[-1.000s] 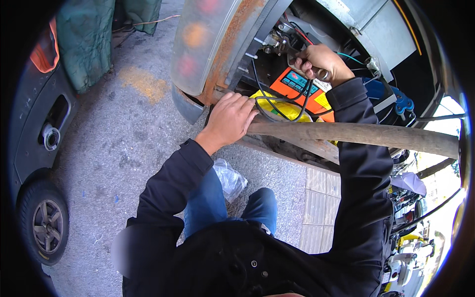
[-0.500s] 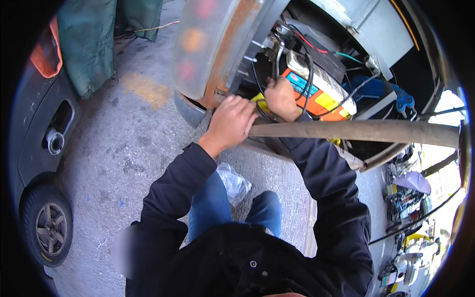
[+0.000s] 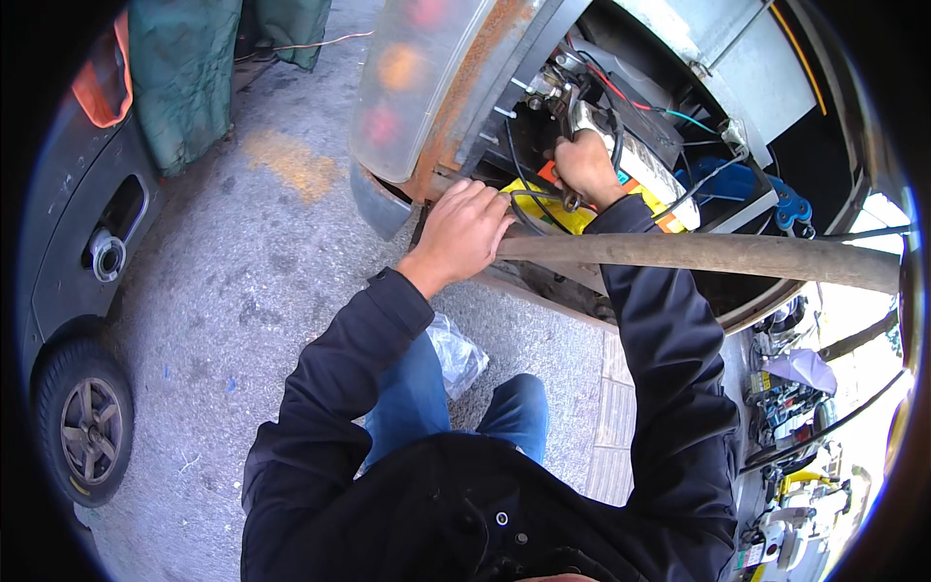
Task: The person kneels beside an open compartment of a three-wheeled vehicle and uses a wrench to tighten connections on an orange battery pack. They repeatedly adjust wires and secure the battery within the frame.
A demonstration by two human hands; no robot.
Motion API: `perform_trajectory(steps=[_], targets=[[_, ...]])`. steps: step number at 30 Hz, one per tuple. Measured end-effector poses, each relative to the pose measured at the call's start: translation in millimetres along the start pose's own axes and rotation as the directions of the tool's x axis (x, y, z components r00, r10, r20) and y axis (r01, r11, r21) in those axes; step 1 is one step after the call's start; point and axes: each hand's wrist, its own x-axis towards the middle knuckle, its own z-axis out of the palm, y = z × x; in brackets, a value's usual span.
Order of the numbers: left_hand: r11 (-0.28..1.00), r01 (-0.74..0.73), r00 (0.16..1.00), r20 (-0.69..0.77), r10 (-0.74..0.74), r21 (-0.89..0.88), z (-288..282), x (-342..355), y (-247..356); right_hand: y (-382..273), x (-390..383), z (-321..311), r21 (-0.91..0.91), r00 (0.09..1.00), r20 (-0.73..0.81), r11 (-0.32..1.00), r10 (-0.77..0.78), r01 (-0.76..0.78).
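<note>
Nearest: dark jacket, blue jeans below it, clear plastic bag on the pavement just past the knees.

Left hand: back up, fingers together, laid over the left end of the long worn bar, by the rusty corner of the vehicle opening. Fingertip undersides hidden; can't tell if it grips or only rests. Bar runs right from there, passing over the right forearm.

Right hand: fist closed around a metal wrench, inside the opening. Ring end of the wrench shows below the fist; its upper end is hard to pick out from the metal fittings above. Fist sits in front of the orange-and-white box, covering part of it. Yellow sheet under and beside the box, black cable dropping left of the fist.

Deeper in: red wire leading into a green wire, blue metal part to the right of the box.

Around it: clouded tail light left of the opening; farther left, second vehicle's wheel and green cloth.

Far right: parked scooters, blurred by glare.
</note>
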Motion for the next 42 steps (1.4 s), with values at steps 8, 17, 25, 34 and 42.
perform_trajectory(steps=[8,17,25,34,42], targets=[[0.999,0.032,0.999,0.04,-0.032,-0.012,-0.7,-2.6,0.1,-14.5,59.5,29.5,0.101,0.995,-0.092,0.994,0.047,-0.037],[0.999,-0.022,0.999,-0.046,0.023,0.028,2.7,-5.2,-4.9,4.9,95.1,29.3,-0.431,0.983,-0.17,0.902,-0.07,-0.01],[1.0,0.003,1.0,0.024,-0.003,0.019,3.7,-7.4,-4.3,-11.3,71.6,25.5,-0.368,0.976,-0.218,0.927,-0.008,-0.075],[1.0,-0.007,1.0,0.006,0.007,0.019,4.2,-9.4,-9.2,-17.8,83.2,24.4,-0.575,0.99,-0.119,0.818,-0.075,-0.007],[1.0,-0.027,1.0,0.015,0.027,0.002,3.0,-8.5,-8.1,-7.4,90.3,16.6,-0.637,0.984,-0.091,0.769,-0.151,0.059]])
